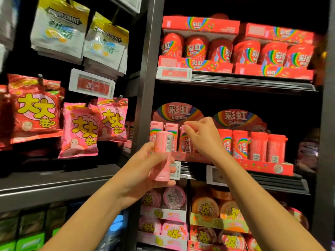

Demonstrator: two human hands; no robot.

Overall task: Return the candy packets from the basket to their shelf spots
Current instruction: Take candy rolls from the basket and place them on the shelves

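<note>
Left hand gripping an upright pink tube before the middle shelf, right hand pinching the top of another tube in the shelf's pink tray
</note>
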